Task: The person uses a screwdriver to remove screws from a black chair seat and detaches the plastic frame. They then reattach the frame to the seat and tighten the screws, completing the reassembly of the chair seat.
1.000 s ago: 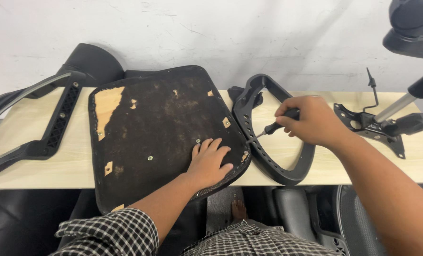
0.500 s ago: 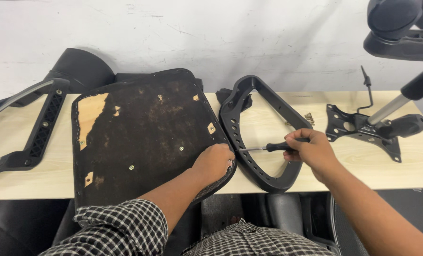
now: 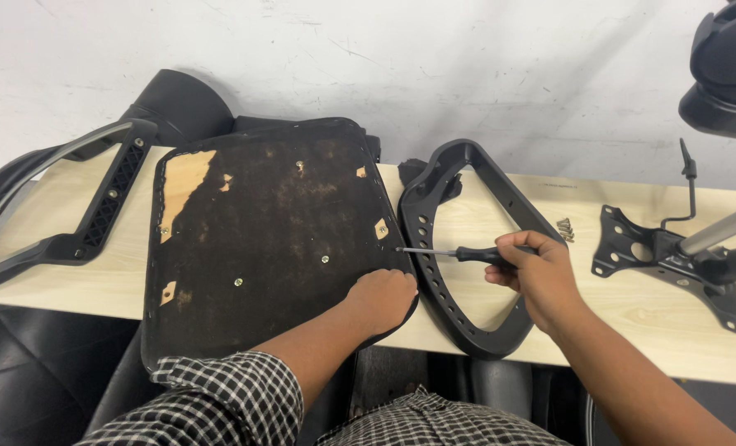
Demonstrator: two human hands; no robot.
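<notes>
**Screwdriver held at armrest beside seat base**

The upturned seat base is laid flat on the wooden bench, underside up, likely so its fittings are reachable. It is pinned at its right edge by the left hand, fingers flat and slightly spread. The black screwdriver is gripped in the closed right hand, tip set against the looped armrest just beside the base. Loose screws are left nearby.
</notes>
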